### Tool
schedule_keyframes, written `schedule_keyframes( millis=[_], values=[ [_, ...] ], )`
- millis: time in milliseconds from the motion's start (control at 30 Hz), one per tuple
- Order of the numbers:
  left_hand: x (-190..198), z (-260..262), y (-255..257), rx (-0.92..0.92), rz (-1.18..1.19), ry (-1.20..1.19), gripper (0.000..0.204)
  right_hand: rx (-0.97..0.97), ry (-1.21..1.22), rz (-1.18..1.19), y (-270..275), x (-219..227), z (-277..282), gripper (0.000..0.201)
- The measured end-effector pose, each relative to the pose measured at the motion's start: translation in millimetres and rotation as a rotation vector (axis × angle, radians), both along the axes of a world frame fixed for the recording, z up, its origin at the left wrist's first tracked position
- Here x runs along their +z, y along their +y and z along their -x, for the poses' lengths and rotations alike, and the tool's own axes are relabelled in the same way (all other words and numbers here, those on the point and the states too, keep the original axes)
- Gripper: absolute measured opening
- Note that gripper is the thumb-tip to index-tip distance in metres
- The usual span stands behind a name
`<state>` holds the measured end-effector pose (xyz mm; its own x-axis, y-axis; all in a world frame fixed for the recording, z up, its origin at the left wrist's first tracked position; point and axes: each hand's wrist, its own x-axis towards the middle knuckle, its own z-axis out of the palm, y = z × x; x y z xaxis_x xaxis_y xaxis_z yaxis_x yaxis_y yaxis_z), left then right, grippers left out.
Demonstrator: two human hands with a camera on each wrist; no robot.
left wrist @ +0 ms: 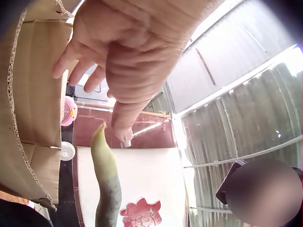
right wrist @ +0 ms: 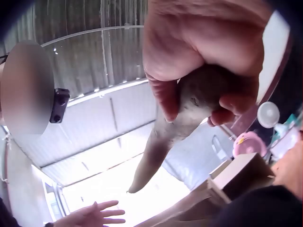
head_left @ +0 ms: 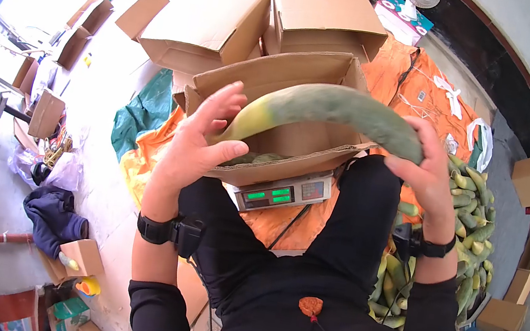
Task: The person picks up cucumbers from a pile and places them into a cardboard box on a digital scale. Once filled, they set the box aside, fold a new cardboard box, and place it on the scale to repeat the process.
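Cucumber (head_left: 342, 108): curved above cardboard box (head_left: 282, 75)
Right hand (head_left: 428, 164): fingers gripped blunt end
Left hand (head_left: 194, 143): fingers spread near tapered yellow tip

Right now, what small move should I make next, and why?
Probably curl your left hand round the yellow end of the gourd: its fingers are open, and only your right hand grips the gourd, above the open box.

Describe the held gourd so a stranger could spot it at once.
Find the open cardboard box on the digital scale. Above it arches a long gourd gripped by the right hand. Unlike the gourds piled at right, it is held aloft, yellow end toward the left hand.
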<state>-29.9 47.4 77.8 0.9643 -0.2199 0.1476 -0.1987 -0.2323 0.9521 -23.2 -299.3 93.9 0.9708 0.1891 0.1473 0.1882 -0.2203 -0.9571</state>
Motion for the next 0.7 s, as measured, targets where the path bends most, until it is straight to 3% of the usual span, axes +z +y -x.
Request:
schedule_keyframes(
  millis=[67,167,200,233,300,333,400,533,700],
  values=[
    [6,2,1,-0.040,-0.124,0.232,0.059,0.102,-0.026,0.069,18,1,-9,0.047],
    [-10,7,8,-0.035,-0.136,0.186,0.054,0.211,-0.039,0.057,33,0,-18,0.044],
    [-11,7,8,-0.028,-0.148,0.043,0.046,0.209,0.019,-0.049,34,-6,-21,0.043],
    [-10,9,7,-0.037,-0.148,0.045,0.046,0.205,0.074,-0.153,35,-9,-25,0.042],
    [-3,11,2,0.042,0.103,0.301,0.039,0.140,0.078,-0.112,30,-14,-32,0.041],
    [-3,10,-3,0.076,0.121,0.285,0.036,0.073,-0.007,-0.117,25,-26,-39,0.041],
    [-7,5,-2,0.135,0.126,0.317,0.036,-0.030,-0.127,-0.040,6,-32,-41,0.037],
    [-15,-9,2,0.255,0.000,0.437,0.036,-0.259,0.023,-0.133,-58,-58,-24,0.026],
    [-41,-33,-5,0.266,-0.250,0.549,0.042,-0.555,0.309,0.126,-145,-181,39,0.019]
  ],
)
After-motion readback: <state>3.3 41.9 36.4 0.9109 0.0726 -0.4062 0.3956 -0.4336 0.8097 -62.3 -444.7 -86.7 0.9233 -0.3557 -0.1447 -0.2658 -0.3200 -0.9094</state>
